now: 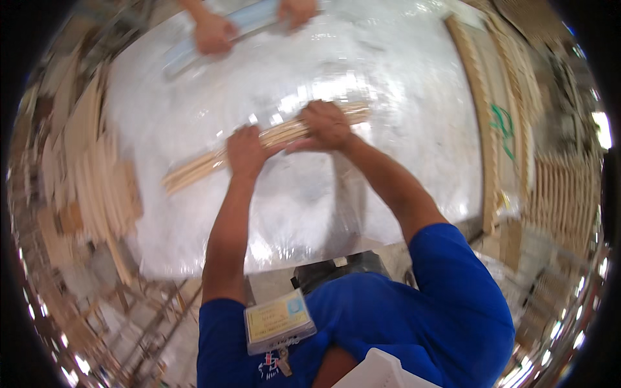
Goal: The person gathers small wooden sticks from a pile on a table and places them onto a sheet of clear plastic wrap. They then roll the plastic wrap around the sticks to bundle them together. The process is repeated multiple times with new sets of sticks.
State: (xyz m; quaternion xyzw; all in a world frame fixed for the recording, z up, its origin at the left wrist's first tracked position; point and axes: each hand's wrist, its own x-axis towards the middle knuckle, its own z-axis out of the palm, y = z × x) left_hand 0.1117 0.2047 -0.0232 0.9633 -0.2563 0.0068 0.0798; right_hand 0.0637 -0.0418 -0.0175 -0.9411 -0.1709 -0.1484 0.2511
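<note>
A bundle of slim light-wood strips [195, 171] lies slantwise across the table, its right end farther from me. Glossy clear film seems to cover part of it. My left hand [246, 151] is closed around the bundle near its middle, knuckles up. Farther right, my right hand [325, 125] grips it too, the thumb side turned toward my left hand. Between both hands a stretch of the strips shows. The undersides of my fingers are hidden.
The table [414, 161] wears a shiny clear plastic cover. Across it, a co-worker's hands [215, 33] hold a long, pale bluish, blurred piece. Long wooden pieces [475, 110] with a green strap [501, 129] line the right edge. Stacked wooden parts [103, 187] stand at left.
</note>
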